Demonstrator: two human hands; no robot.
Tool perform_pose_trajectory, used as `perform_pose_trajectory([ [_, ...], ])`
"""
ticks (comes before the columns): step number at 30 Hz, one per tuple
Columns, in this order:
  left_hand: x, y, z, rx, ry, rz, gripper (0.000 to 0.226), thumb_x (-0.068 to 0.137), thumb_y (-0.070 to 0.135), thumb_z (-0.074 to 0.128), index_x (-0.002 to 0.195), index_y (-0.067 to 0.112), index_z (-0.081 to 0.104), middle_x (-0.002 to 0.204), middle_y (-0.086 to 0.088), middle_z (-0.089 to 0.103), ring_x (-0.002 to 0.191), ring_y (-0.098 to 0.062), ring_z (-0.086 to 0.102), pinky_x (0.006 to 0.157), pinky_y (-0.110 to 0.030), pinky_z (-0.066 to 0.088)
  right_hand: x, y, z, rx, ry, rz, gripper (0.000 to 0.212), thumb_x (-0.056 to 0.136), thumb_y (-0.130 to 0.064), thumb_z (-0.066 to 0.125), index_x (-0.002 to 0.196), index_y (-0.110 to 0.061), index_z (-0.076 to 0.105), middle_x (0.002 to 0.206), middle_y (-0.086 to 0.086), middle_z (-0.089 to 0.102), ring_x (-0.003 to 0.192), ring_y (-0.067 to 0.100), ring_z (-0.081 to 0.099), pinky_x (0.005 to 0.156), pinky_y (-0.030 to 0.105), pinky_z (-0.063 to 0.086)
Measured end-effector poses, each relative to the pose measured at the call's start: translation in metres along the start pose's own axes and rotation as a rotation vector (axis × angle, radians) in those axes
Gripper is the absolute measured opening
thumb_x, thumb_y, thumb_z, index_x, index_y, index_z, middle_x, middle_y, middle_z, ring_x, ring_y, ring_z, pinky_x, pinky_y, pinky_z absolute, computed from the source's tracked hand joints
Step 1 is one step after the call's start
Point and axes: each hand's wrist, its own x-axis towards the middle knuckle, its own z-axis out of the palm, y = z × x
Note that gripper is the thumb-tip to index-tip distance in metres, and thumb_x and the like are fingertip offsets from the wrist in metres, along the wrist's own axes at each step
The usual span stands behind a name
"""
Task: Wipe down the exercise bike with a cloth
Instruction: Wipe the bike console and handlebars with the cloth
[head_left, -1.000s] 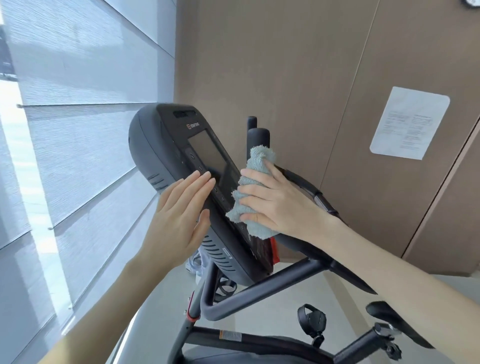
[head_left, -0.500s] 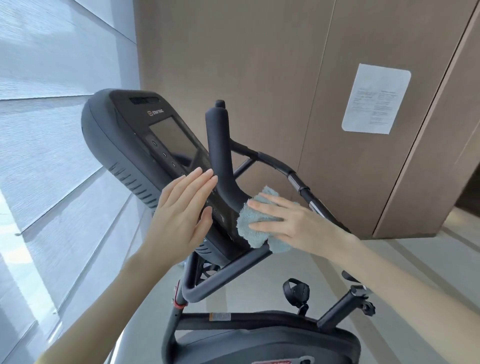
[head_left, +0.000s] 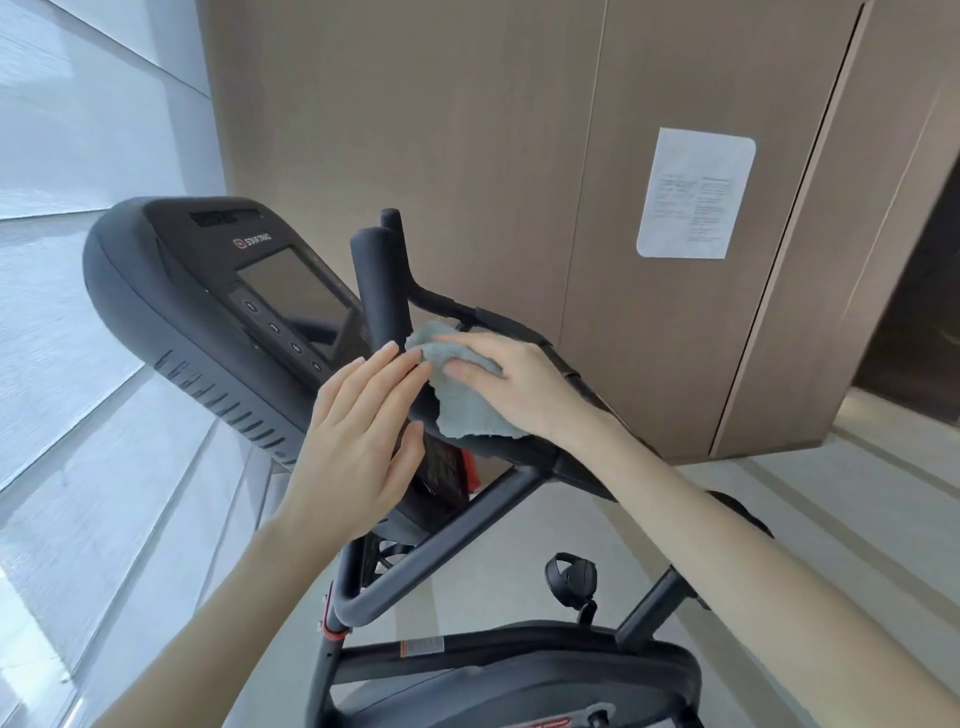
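The black exercise bike fills the middle of the view, its console with a dark screen tilted up at the left. A black upright handlebar grip rises beside the console. My right hand presses a light blue-grey cloth against the handlebar at the base of that grip, fingers laid flat over the cloth. My left hand rests flat, fingers straight, on the lower edge of the console, its fingertips close to the cloth.
A brown panelled wall with a white paper notice stands behind the bike. Window blinds run along the left. A pedal and the bike's lower housing sit below, over a pale floor.
My right hand slid the cloth down off the console and onto the handlebar base beside the upright grip. The left hand stayed on the console's lower edge. The view shifted.
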Motion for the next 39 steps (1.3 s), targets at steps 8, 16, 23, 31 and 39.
perform_pose_trajectory([
  [8,-0.008,-0.001,0.007,0.000,-0.005,0.026,0.041,0.092,0.013,0.043,0.128,-0.002,0.055,0.135,-0.015,0.053,0.133,-0.027,0.039,0.113,-0.044,0.027,-0.025,0.018,0.012,-0.378,-0.162,-0.041,0.039,0.095,-0.049,0.041,0.122,-0.022,0.045,0.103,0.001,0.057,0.092,0.022,0.056,0.071,0.036,0.044],
  [16,-0.014,-0.005,0.020,0.073,-0.093,0.050,0.039,0.094,0.019,0.043,0.124,0.002,0.061,0.131,-0.011,0.059,0.131,-0.027,0.044,0.112,-0.047,0.027,-0.058,0.036,-0.035,-0.821,-0.173,-0.060,0.032,0.096,-0.045,0.040,0.094,-0.014,0.049,0.085,0.000,0.050,0.090,0.024,0.052,0.064,0.032,0.037],
  [23,-0.019,-0.005,0.028,0.075,-0.069,0.070,0.038,0.096,0.019,0.041,0.123,0.002,0.062,0.129,-0.010,0.060,0.131,-0.024,0.044,0.113,-0.048,0.025,-0.035,0.016,-0.001,-0.353,-0.116,0.036,0.041,0.098,-0.041,0.039,0.132,-0.019,0.046,0.122,0.003,0.055,0.111,0.017,0.047,0.090,0.034,0.039],
  [31,-0.023,-0.014,0.030,0.086,-0.077,0.114,0.040,0.095,0.018,0.042,0.129,0.005,0.057,0.137,-0.009,0.054,0.135,-0.022,0.039,0.114,-0.048,0.024,-0.070,0.048,-0.013,-0.720,-0.129,0.000,0.038,0.096,-0.044,0.037,0.108,-0.012,0.054,0.100,0.003,0.058,0.097,0.023,0.051,0.083,0.036,0.040],
  [39,-0.020,-0.022,0.015,0.104,-0.045,0.105,0.039,0.093,0.016,0.044,0.126,0.001,0.059,0.136,-0.012,0.054,0.130,-0.025,0.046,0.111,-0.048,0.029,0.019,-0.013,-0.027,0.019,0.186,0.012,0.027,0.098,-0.040,0.039,0.115,-0.023,0.053,0.100,-0.012,0.062,0.090,0.002,0.059,0.073,0.020,0.048],
])
